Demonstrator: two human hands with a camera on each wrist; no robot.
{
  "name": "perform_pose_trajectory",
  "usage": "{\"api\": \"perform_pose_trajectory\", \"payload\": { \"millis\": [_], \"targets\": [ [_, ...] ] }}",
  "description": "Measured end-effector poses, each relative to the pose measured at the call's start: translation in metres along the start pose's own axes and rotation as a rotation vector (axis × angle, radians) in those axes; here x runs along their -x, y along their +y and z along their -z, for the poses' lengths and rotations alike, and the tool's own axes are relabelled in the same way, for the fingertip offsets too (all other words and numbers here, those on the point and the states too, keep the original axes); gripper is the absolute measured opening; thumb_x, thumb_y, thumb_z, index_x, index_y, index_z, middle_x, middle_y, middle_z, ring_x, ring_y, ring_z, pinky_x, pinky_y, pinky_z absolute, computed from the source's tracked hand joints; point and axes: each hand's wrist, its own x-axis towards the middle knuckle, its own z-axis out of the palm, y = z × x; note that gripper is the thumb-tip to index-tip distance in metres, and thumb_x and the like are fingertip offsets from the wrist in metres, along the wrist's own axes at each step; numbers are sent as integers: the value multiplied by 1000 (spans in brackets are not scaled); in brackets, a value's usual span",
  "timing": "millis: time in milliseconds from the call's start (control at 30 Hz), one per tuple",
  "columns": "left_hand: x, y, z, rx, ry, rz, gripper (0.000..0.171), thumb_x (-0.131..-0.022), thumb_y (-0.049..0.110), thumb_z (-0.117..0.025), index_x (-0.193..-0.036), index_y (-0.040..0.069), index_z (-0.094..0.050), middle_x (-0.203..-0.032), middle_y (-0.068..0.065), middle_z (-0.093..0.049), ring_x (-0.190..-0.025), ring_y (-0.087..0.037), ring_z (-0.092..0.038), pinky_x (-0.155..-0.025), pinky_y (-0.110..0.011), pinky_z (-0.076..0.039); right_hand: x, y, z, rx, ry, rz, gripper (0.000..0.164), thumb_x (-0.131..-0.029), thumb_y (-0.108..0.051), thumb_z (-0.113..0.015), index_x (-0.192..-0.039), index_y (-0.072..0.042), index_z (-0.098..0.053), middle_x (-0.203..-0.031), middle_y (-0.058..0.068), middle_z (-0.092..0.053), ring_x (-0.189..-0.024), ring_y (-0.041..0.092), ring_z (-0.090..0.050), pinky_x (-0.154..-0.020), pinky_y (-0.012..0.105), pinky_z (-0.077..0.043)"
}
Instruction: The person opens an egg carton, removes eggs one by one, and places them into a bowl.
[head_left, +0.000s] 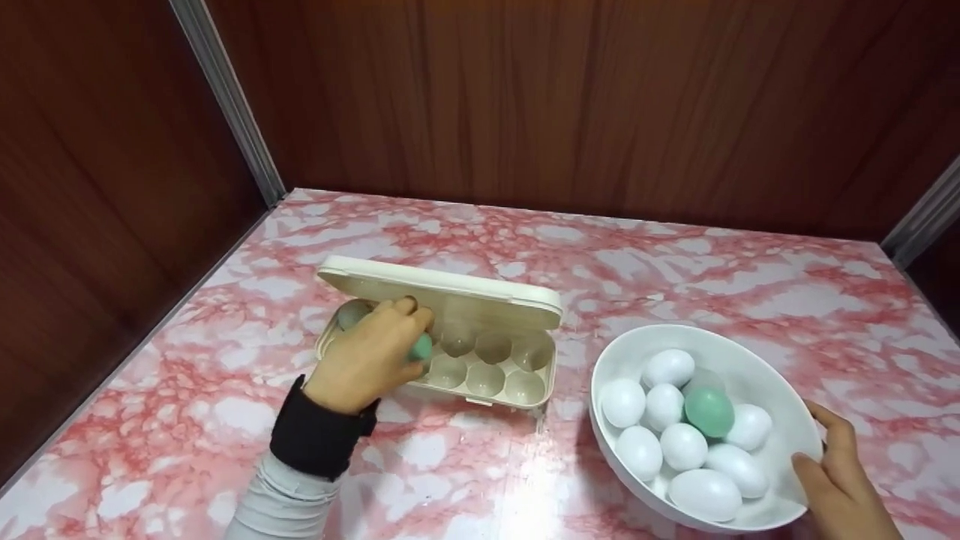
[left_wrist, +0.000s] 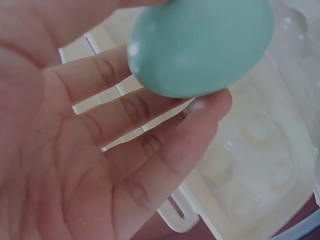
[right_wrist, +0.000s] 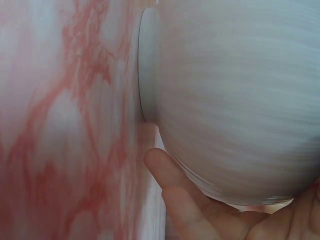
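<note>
My left hand point(head_left: 371, 349) pinches a green egg point(left_wrist: 200, 47) between thumb and fingers, over the left part of an open cream egg carton point(head_left: 480, 381). The carton's lid point(head_left: 442, 279) stands tilted up along the far side. In the back left cup sits a greyish-green egg point(head_left: 352, 313), partly behind the hand. On the right, my right hand point(head_left: 844, 465) grips the rim of a white bowl point(head_left: 784, 397), thumb over the edge and fingers along the outer wall. The bowl holds several white eggs point(head_left: 705, 495) and a green egg point(head_left: 709, 412) on top.
The table point(head_left: 465, 465) has a red and white marbled surface. Dark wood panels point(head_left: 525, 105) stand at the back and left, with a metal post point(head_left: 232, 105) in the left corner. The bowl's foot point(right_wrist: 147, 65) stands low against the table.
</note>
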Motion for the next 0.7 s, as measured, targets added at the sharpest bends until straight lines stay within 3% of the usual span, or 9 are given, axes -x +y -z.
{"api": "perform_pose_trajectory", "payload": {
  "millis": [100, 367, 600, 700],
  "targets": [
    [-1, 7, 1, 29, 18, -37, 27, -72, 7, -79, -95, 6, -64, -90, -9, -60, -83, -29, -56, -73, -38, -49, 0, 0, 0, -8, -2, 0, 48, -103, 1, -18, -144, -20, -5, -133, 34, -24, -83, 4, -62, -62, 28, -54],
    [-8, 30, 5, 66, 37, -95, 26, -74, 8, -77, -96, 8, -62, -92, -7, -60, -89, -27, -57, -75, -36, -51, -1, -1, -1, -13, -2, -32, 47, -104, -2, -19, -147, -16, -3, -139, 37, -25, -87, 2, -61, -65, 26, -53],
    [-15, 49, 5, 39, 47, -145, 24, -74, 5, -76, -92, 8, -61, -88, -5, -57, -86, -26, -56, -73, -35, -50, -1, 2, -1, 48, 42, -23, 47, -104, -3, -24, -145, -24, -12, -126, 7, -43, -89, 3, -62, -67, 26, -54],
    [-17, 56, 6, 34, 56, -177, 23, -75, 7, -77, -90, 9, -60, -88, -4, -56, -86, -25, -56, -73, -33, -50, 0, 2, 0, 52, 36, -18, 47, -105, -3, -23, -146, -20, -10, -131, 15, -42, -90, 2, -62, -67, 25, -53]
  ]
}}
